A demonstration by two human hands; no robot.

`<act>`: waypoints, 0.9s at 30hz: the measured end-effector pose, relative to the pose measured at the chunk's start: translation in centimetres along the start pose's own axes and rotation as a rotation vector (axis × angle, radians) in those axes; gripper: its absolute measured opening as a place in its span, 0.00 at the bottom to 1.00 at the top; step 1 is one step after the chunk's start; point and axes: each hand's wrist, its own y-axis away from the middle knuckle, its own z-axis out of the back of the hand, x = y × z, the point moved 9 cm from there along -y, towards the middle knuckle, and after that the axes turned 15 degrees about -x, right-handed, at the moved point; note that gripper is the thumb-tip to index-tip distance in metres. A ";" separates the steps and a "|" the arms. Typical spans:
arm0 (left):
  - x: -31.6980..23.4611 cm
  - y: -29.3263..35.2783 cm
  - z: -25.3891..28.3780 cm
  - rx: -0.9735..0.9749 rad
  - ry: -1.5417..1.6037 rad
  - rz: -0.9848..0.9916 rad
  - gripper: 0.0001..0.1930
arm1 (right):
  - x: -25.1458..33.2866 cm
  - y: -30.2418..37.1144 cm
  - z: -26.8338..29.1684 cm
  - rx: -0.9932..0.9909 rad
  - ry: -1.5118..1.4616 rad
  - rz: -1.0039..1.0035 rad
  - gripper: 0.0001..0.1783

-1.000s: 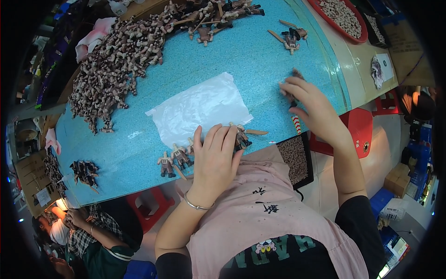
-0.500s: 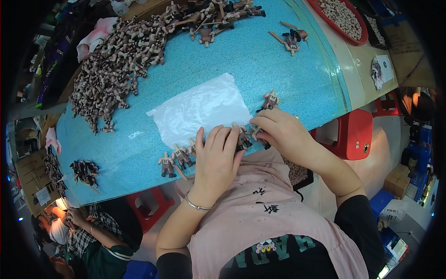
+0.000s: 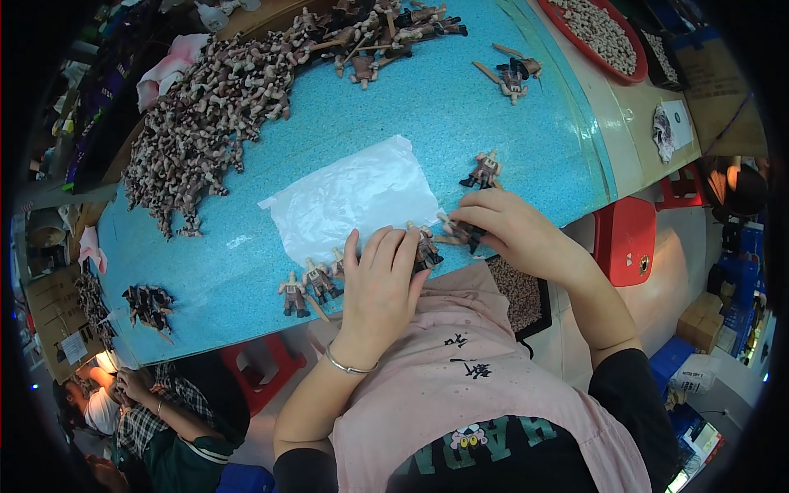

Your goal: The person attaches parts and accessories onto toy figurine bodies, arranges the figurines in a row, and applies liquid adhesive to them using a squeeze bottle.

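Observation:
My left hand (image 3: 380, 275) lies palm down with its fingers stretched out, over the middle of a row of small toy figures along the near table edge. To its left stick out a light-and-brown toy figure (image 3: 319, 280) and another at the row's end (image 3: 292, 295); part of the row is hidden under the hand. Just right of its fingertips lies a toy figure (image 3: 426, 248). My right hand (image 3: 511, 230) has its fingers closed around a dark-legged toy figure (image 3: 465, 231) at the row's right end. Beyond its knuckles lies one more toy figure (image 3: 485, 170).
A white plastic sheet (image 3: 355, 195) lies on the blue table (image 3: 345, 119). A large heap of toy figures (image 3: 197, 123) covers the far left. A red tray of small pale parts (image 3: 598, 37) stands far right, red stools (image 3: 622, 242) beside the table. Another person (image 3: 177, 419) sits lower left.
My right hand has shifted slightly, and the toy figure at its fingertips now shows more of its dark legs. My left hand stays over the row.

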 end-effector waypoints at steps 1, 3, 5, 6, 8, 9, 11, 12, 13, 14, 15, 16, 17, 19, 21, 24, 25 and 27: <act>0.0 0.0 0.0 -0.004 -0.006 -0.001 0.28 | -0.4 -0.1 -0.2 0.027 -0.051 -0.072 0.23; -0.1 0.0 0.0 -0.002 -0.005 -0.001 0.28 | -0.7 -0.1 -0.3 0.052 -0.103 -0.141 0.22; -0.2 -0.1 0.0 0.000 -0.004 -0.001 0.29 | -1.3 0.2 -1.0 0.122 -0.175 -0.259 0.23; -0.2 -0.1 -0.1 0.004 -0.004 -0.001 0.29 | -1.2 0.3 -1.1 0.120 -0.175 -0.258 0.23; -0.2 -0.1 -0.1 0.008 -0.004 -0.001 0.29 | -0.7 0.5 -1.4 0.111 -0.038 -0.185 0.21; -0.2 -0.1 -0.1 0.010 -0.004 0.005 0.29 | -0.6 0.5 -1.5 0.111 -0.038 -0.184 0.21; -0.2 -0.1 -0.1 0.014 -0.002 0.009 0.29 | 0.3 0.0 -0.8 0.045 0.019 -0.089 0.20; -0.2 -0.1 -0.1 0.014 -0.008 0.005 0.29 | 0.2 0.1 -0.9 0.044 0.021 -0.091 0.20; -0.2 -0.1 -0.2 0.015 -0.013 0.003 0.29 | 0.1 0.2 -1.1 0.036 -0.013 -0.083 0.21; -0.2 -0.1 -0.1 0.015 -0.014 0.003 0.29 | 0.2 0.2 -1.2 0.027 -0.050 -0.072 0.21; -0.2 -0.1 -0.1 0.015 -0.013 0.003 0.29 | 0.2 0.2 -1.2 0.027 -0.051 -0.071 0.21; -0.2 0.0 -0.1 0.016 -0.012 0.003 0.29 | -0.2 0.4 -1.3 0.043 -0.096 -0.139 0.21; -0.2 0.0 -0.1 0.015 -0.013 0.004 0.29 | -0.6 0.5 -1.4 0.058 -0.140 -0.206 0.21; -0.2 0.0 -0.1 0.011 -0.014 0.005 0.29 | -1.0 0.7 -1.4 0.025 -0.151 -0.223 0.20; -0.2 -0.1 -0.1 0.008 -0.013 0.006 0.29 | -1.1 0.8 -1.2 -0.009 -0.160 -0.242 0.19; -0.2 -0.1 0.0 0.009 -0.014 0.006 0.29 | 0.0 0.9 -2.4 0.109 -0.153 -0.223 0.17; -0.2 -0.1 0.0 0.012 -0.018 0.007 0.29 | 0.3 0.8 -2.3 0.092 -0.110 -0.200 0.16; -0.2 -0.1 -0.1 0.011 -0.019 0.007 0.29 | 0.5 0.7 -2.1 0.074 -0.068 -0.174 0.16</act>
